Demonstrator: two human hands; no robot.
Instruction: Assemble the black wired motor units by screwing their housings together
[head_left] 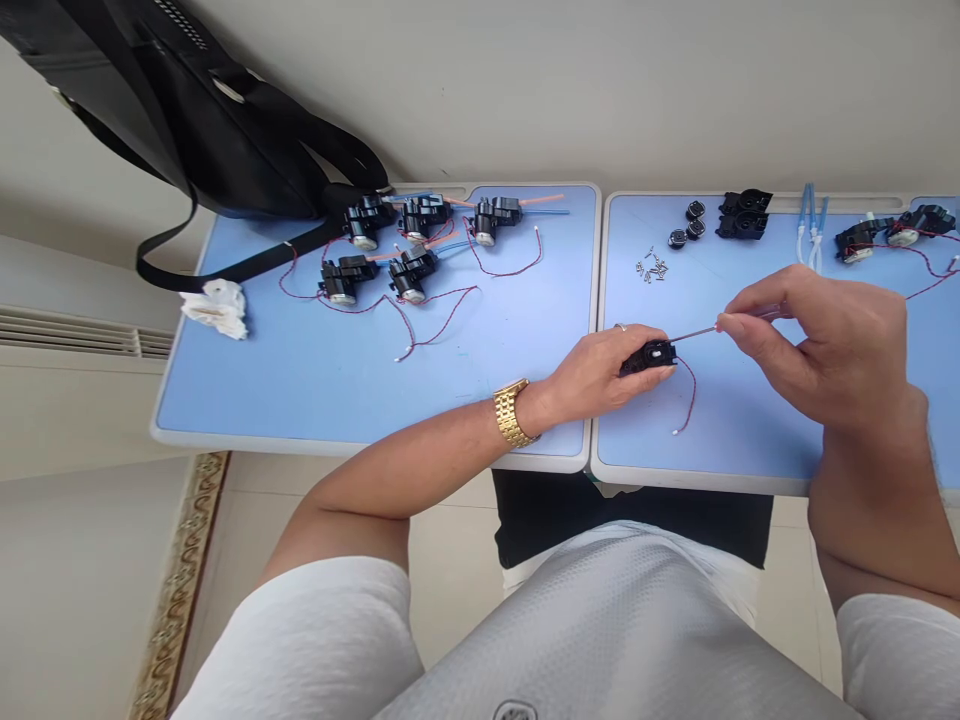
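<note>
Over the right-hand blue desk (720,430), the left hand (600,370) is clamping a small black plastic housing (649,357), its long axis running roughly sideways; the right hand (817,350) is pinching a thin metal screwdriver (694,334), whose shaft is pointing left toward the housing's upper right end.

The person wears a short-sleeved light-grey shirt (600,640) with a fine texture and a small dark-outlined emblem (515,711), black bottoms (529,515), a gold-coloured link-bracelet wristwatch (512,414) and a silver-coloured ring (621,327).
</note>
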